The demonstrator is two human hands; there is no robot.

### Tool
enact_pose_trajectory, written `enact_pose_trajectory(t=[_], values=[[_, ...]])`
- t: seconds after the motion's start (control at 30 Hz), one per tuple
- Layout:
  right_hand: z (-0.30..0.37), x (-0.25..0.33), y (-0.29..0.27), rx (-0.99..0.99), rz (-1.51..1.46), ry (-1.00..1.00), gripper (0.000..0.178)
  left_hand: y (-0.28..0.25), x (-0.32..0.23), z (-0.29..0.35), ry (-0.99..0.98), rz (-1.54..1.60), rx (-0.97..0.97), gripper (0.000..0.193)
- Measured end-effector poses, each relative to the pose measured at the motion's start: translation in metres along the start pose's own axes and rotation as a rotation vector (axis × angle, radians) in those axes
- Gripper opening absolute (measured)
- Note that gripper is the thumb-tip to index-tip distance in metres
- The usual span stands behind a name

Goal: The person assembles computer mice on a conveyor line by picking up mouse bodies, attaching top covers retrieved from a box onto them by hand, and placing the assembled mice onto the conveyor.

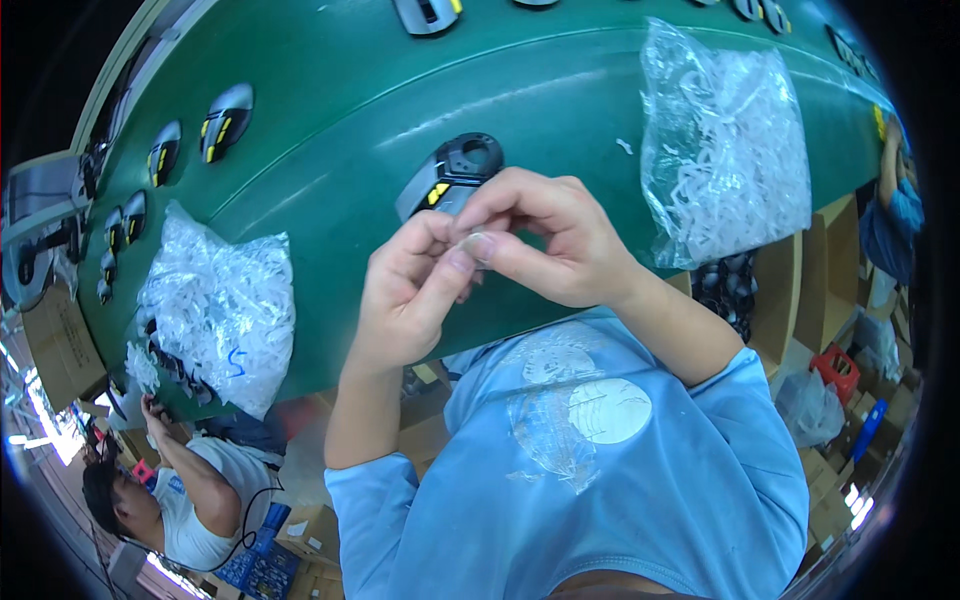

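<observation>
Both hands pinching tiny pale part [474,243], barely discernible, left hand [408,295], right hand [545,240]

A single head-worn fisheye view looks steeply down from close above the person's own chest, facing the green conveyor belt [340,90] that curves from 9 to 2 o'clock. Both hands meet near the centre, very close to the lens, while the wearer's blue shirt [600,480] fills 6 o'clock
</observation>
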State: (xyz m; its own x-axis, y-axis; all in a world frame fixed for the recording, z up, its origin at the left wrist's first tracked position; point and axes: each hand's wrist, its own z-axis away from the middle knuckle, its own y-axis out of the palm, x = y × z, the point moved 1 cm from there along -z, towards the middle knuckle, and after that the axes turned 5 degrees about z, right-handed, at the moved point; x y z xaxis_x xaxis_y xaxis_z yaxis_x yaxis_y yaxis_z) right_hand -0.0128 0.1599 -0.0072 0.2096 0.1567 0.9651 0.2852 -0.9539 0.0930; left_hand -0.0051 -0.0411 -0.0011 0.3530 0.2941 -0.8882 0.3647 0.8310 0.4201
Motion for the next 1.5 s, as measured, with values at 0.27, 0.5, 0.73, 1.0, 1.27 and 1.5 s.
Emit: enact_pose_trajectory(t=[0.27,0.5,0.73,1.0,1.27,1.5], values=[[-0.005,-0.002,-0.014,0.007,0.382,-0.286,0.025,0.002,0.006,-0.009,-0.056,0.674,0.076,0.021],[-0.019,-0.005,-0.029,-0.103,0.702,-0.352,0.018,-0.011,0.020,-0.007,0.278,-0.063,-0.288,0.037],[-0.025,-0.036,-0.053,0.093,0.828,-0.297,0.021,-0.033,0.015,-0.044,0.665,-1.285,-0.151,0.067],[-0.010,-0.027,-0.043,0.169,1.042,-0.287,0.033,-0.036,0.032,-0.049,0.665,-1.391,-0.108,0.062],[0.018,-0.038,-0.048,0.295,1.111,-0.201,0.059,-0.028,0.030,-0.058,0.755,-1.494,-0.012,0.059],[0.146,-0.016,-0.053,-0.227,0.726,-0.590,0.021,-0.050,0.033,-0.043,0.701,-1.581,-0.055,0.059]])
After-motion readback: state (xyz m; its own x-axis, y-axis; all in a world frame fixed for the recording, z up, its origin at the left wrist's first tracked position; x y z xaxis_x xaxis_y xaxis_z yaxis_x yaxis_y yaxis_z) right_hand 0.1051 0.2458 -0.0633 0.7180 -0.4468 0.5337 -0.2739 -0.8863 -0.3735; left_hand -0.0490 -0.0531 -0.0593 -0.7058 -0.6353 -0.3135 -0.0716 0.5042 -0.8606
